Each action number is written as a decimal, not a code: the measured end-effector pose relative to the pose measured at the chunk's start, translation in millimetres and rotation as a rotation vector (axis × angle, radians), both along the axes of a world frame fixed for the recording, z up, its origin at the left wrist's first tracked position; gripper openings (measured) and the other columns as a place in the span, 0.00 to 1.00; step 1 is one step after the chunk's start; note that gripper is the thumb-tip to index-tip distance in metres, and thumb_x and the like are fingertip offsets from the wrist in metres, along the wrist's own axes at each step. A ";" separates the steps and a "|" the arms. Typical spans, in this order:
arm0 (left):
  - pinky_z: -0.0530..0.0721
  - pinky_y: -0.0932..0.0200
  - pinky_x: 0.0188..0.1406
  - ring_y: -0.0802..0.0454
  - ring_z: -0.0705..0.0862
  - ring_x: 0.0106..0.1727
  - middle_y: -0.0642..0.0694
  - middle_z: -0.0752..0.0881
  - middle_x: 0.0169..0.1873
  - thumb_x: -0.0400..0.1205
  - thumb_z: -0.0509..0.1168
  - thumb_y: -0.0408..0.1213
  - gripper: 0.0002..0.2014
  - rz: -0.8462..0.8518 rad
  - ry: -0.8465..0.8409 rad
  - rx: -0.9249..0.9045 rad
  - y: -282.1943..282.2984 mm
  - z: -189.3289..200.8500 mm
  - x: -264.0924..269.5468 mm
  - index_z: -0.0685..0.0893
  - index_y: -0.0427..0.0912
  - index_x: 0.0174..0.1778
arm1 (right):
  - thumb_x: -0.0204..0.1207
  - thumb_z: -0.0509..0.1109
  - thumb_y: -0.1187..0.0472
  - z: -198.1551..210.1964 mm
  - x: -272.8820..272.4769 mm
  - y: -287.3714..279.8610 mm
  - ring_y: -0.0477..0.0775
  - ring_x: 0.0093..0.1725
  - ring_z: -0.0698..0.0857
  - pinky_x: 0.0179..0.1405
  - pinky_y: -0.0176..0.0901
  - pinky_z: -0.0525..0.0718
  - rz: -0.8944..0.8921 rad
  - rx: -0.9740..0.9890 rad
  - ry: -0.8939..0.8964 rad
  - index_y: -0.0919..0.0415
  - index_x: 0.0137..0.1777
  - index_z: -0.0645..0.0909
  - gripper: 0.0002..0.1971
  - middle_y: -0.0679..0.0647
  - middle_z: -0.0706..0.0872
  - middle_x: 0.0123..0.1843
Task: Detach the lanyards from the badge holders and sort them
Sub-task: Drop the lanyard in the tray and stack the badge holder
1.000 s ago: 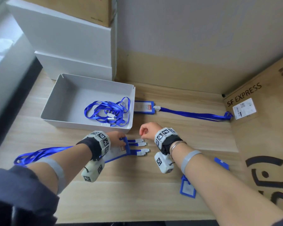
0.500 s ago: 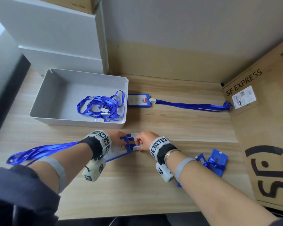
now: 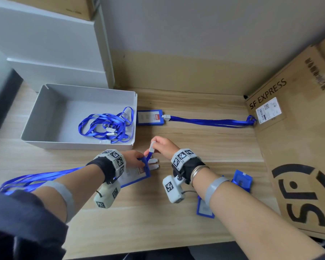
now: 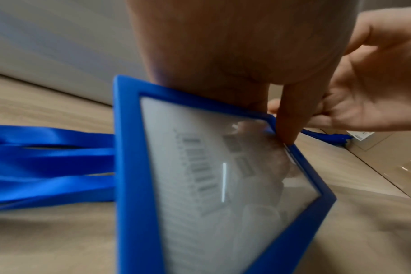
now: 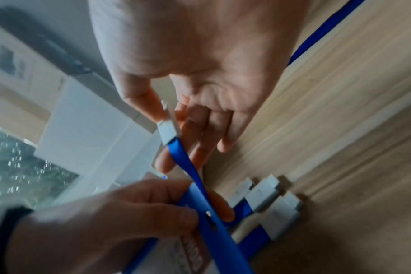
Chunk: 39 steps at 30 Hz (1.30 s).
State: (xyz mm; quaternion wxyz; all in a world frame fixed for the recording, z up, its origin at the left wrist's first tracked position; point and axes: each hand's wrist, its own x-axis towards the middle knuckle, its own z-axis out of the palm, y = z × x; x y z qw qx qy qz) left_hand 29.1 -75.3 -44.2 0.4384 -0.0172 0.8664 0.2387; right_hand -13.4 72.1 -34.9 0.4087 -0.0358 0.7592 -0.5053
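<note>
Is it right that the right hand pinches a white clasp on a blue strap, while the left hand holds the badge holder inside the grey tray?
Not quite. The right hand does pinch the white clasp, but the left hand holds the badge holder on the wooden table, in front of the grey tray. The head view shows this.

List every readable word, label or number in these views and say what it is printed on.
"SF EXPRESS": printed on the cardboard box at the right.
Large black "SF" logo letters: lower on the same box.
White shipping label on that box: barcode and print too small to read.
Red strip on the far badge holder: too small to read.
Card in the held badge holder: barcode and text blurred.
</note>
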 end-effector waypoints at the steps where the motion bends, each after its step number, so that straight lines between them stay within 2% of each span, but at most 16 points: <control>1: 0.73 0.61 0.48 0.52 0.78 0.48 0.50 0.80 0.47 0.82 0.59 0.42 0.14 0.004 0.004 0.011 1.0 1.6 -1.9 0.80 0.45 0.62 | 0.78 0.55 0.70 3.9 -1.6 0.2 0.59 0.40 0.84 0.60 0.52 0.80 -0.042 -0.070 -0.058 0.58 0.38 0.68 0.10 0.58 0.86 0.34; 2: 0.73 0.61 0.49 0.52 0.78 0.49 0.50 0.80 0.47 0.82 0.59 0.42 0.15 0.002 0.013 0.018 1.4 3.7 -3.2 0.79 0.45 0.63 | 0.79 0.55 0.70 6.6 -2.9 1.5 0.58 0.36 0.82 0.58 0.53 0.81 -0.064 -0.108 -0.097 0.59 0.39 0.69 0.09 0.60 0.83 0.31; 4: 0.73 0.62 0.50 0.51 0.80 0.52 0.48 0.82 0.51 0.81 0.61 0.43 0.15 -0.008 0.040 0.026 1.3 6.7 -4.4 0.79 0.49 0.64 | 0.81 0.58 0.67 9.0 -4.3 7.2 0.52 0.29 0.76 0.44 0.44 0.82 -0.027 -0.052 -0.100 0.59 0.41 0.72 0.08 0.56 0.77 0.28; 6: 0.75 0.63 0.49 0.51 0.81 0.53 0.46 0.84 0.54 0.80 0.63 0.42 0.15 0.019 0.071 0.069 0.0 6.1 -4.8 0.78 0.52 0.63 | 0.81 0.61 0.63 10.3 -7.3 16.7 0.46 0.24 0.70 0.27 0.34 0.76 0.112 0.134 0.030 0.58 0.45 0.78 0.06 0.50 0.74 0.27; 7: 0.76 0.64 0.46 0.52 0.81 0.51 0.47 0.84 0.53 0.79 0.64 0.42 0.15 0.036 0.081 0.089 0.0 5.3 -5.0 0.77 0.52 0.62 | 0.81 0.62 0.61 10.3 -9.8 22.3 0.44 0.22 0.70 0.25 0.32 0.72 0.196 0.231 0.116 0.58 0.48 0.81 0.06 0.48 0.74 0.27; 9: 0.77 0.64 0.42 0.52 0.81 0.47 0.48 0.83 0.48 0.79 0.66 0.43 0.15 0.054 0.089 0.097 1.4 4.9 -6.0 0.74 0.53 0.61 | 0.79 0.64 0.59 12.1 -15.8 33.6 0.40 0.25 0.73 0.27 0.32 0.69 0.309 0.351 0.219 0.59 0.53 0.85 0.10 0.45 0.77 0.29; 13: 0.78 0.65 0.34 0.50 0.81 0.40 0.49 0.84 0.40 0.80 0.64 0.41 0.10 0.065 0.149 0.155 7.2 2.5 -9.5 0.67 0.54 0.47 | 0.78 0.65 0.59 17.6 -25.0 47.9 0.48 0.44 0.78 0.44 0.36 0.72 0.471 0.511 0.280 0.60 0.55 0.86 0.11 0.49 0.82 0.42; 17: 0.73 0.72 0.34 0.53 0.78 0.43 0.56 0.79 0.36 0.82 0.61 0.36 0.13 0.035 0.197 0.205 18.3 3.5 -13.8 0.70 0.57 0.33 | 0.81 0.60 0.61 18.5 -27.5 53.5 0.44 0.28 0.73 0.30 0.34 0.70 0.577 0.558 0.264 0.57 0.60 0.83 0.13 0.42 0.79 0.32; 20: 0.71 0.69 0.36 0.54 0.77 0.43 0.52 0.79 0.38 0.82 0.62 0.45 0.06 0.028 0.155 0.220 27.0 4.7 -16.5 0.80 0.51 0.41 | 0.81 0.59 0.62 17.9 -24.3 54.3 0.45 0.26 0.70 0.29 0.35 0.69 0.655 0.520 0.253 0.56 0.59 0.82 0.12 0.38 0.82 0.32; 22: 0.71 0.68 0.35 0.54 0.76 0.40 0.53 0.79 0.35 0.81 0.62 0.49 0.10 0.007 0.138 0.230 31.3 3.7 -18.8 0.83 0.48 0.48 | 0.80 0.61 0.61 18.8 -21.4 54.0 0.46 0.28 0.71 0.31 0.37 0.70 0.654 0.484 0.251 0.54 0.53 0.83 0.09 0.38 0.84 0.33; 25: 0.71 0.71 0.34 0.59 0.76 0.35 0.51 0.80 0.38 0.82 0.61 0.48 0.12 -0.035 0.142 0.242 37.8 4.4 -21.5 0.85 0.46 0.50 | 0.80 0.63 0.58 18.4 -19.7 54.2 0.48 0.36 0.75 0.39 0.41 0.72 0.593 0.449 0.241 0.47 0.39 0.80 0.09 0.41 0.86 0.35; 27: 0.70 0.71 0.34 0.60 0.74 0.33 0.50 0.79 0.37 0.82 0.62 0.45 0.12 -0.044 0.148 0.252 41.1 4.6 -22.9 0.86 0.43 0.51 | 0.79 0.64 0.58 17.4 -19.5 56.0 0.46 0.34 0.75 0.37 0.40 0.71 0.568 0.428 0.246 0.45 0.36 0.78 0.11 0.41 0.86 0.34; 31: 0.70 0.70 0.34 0.54 0.75 0.37 0.49 0.78 0.36 0.81 0.64 0.41 0.10 -0.043 0.164 0.296 44.4 6.4 -27.3 0.86 0.39 0.49 | 0.80 0.64 0.60 18.1 -20.4 60.5 0.33 0.25 0.76 0.33 0.34 0.68 0.561 0.393 0.273 0.46 0.36 0.77 0.12 0.39 0.84 0.33; 34: 0.69 0.75 0.33 0.60 0.75 0.33 0.53 0.77 0.35 0.81 0.64 0.40 0.11 -0.054 0.190 0.296 46.9 7.4 -30.0 0.85 0.36 0.52 | 0.80 0.64 0.61 18.6 -21.3 66.3 0.37 0.24 0.73 0.32 0.35 0.69 0.512 0.363 0.263 0.49 0.40 0.80 0.09 0.39 0.85 0.33; 36: 0.69 0.73 0.34 0.57 0.75 0.36 0.51 0.78 0.36 0.82 0.63 0.41 0.11 -0.040 0.194 0.285 47.6 6.5 -30.0 0.85 0.38 0.52 | 0.80 0.64 0.59 19.9 -21.3 69.4 0.37 0.19 0.72 0.26 0.32 0.67 0.476 0.354 0.252 0.54 0.47 0.83 0.06 0.40 0.85 0.34; 39: 0.69 0.73 0.35 0.55 0.75 0.40 0.51 0.79 0.38 0.82 0.63 0.44 0.11 -0.022 0.191 0.260 48.2 7.9 -28.8 0.83 0.42 0.53 | 0.77 0.64 0.58 18.1 -21.1 72.7 0.36 0.19 0.71 0.28 0.33 0.67 0.404 0.350 0.245 0.55 0.48 0.83 0.06 0.42 0.84 0.33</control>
